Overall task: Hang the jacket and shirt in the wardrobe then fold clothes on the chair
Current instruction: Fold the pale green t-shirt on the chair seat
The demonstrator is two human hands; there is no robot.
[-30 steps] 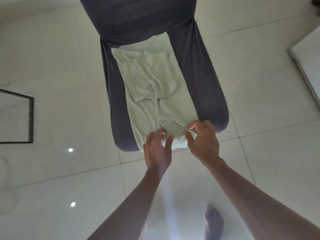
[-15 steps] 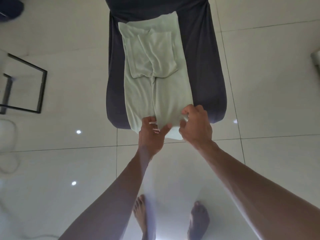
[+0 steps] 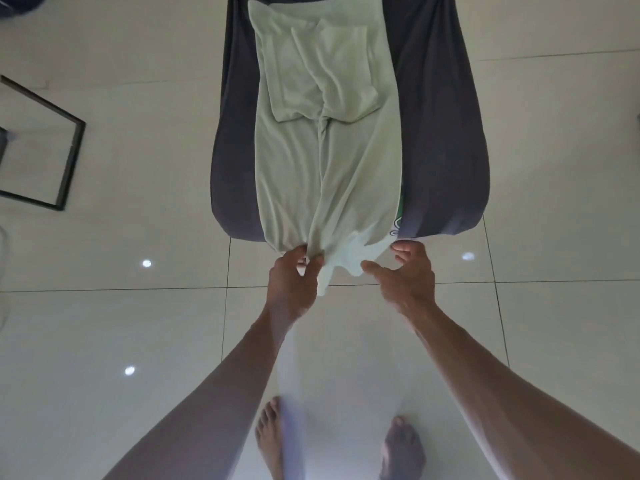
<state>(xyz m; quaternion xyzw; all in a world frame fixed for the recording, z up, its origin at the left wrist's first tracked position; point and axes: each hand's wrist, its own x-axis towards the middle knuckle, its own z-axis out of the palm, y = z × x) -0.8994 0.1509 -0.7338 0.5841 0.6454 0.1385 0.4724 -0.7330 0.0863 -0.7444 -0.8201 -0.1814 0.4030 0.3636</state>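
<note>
Left hand (image 3: pixel 294 282): thumb and fingers pinch the near hem of the pale green shirt (image 3: pixel 329 150), which lies lengthwise on the dark chair (image 3: pixel 440 133) beyond the fingertips. Right hand (image 3: pixel 408 275): fingers spread and loosely curved, holding nothing, just beside the hem's right corner.

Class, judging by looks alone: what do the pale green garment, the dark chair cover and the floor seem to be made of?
Pale green garment: soft knit, probably cotton; matte, limp wrinkles. Dark chair cover: stretchy fabric, smooth and taut. Floor: glossy ceramic-looking tile; grout lines and light reflections.
</note>
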